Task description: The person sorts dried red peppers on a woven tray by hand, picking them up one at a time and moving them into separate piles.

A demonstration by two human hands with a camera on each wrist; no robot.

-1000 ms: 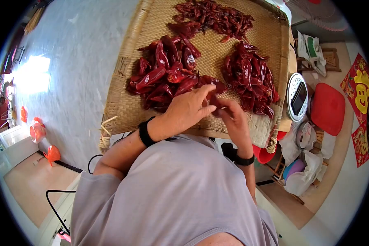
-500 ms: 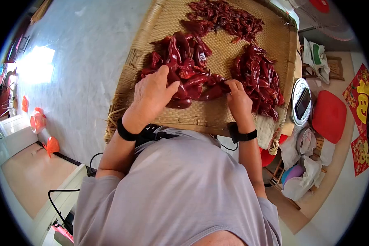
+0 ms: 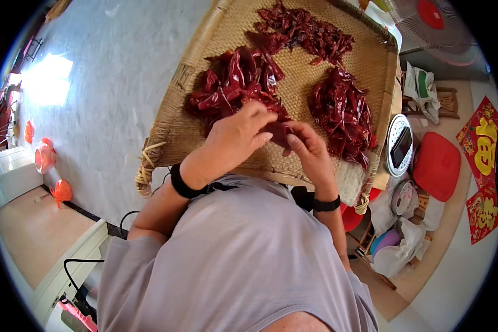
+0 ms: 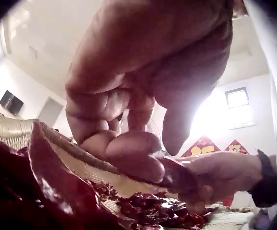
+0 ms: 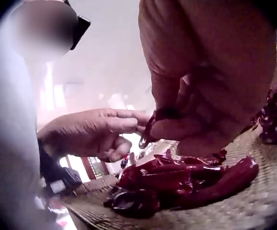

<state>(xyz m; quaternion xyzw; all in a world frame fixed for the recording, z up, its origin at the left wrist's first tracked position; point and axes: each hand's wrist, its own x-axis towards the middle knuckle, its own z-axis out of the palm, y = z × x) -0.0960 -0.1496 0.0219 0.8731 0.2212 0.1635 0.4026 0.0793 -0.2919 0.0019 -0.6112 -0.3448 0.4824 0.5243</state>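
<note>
Right hand [image 3: 314, 155]'s pinching a pepper [image 3: 276, 133] pointing toward the left hand [image 3: 227, 144], above the tray [image 3: 174, 124]; can't tell if left fingers grip.

Grey, perhaps lilac-tinged top [image 3: 232, 243]; black wristbands [image 3: 181, 184]

left hand [image 3: 227, 144]: off left heap [image 3: 235, 77]; now near right hand [image 3: 314, 155]; red pepper [image 3: 276, 133]: now between them

Left hand [image 3: 224, 144] and right hand [image 3: 314, 155] close together, fingers [image 4: 133, 158] bent, both forearms [image 3: 163, 209] reaching forward
</note>
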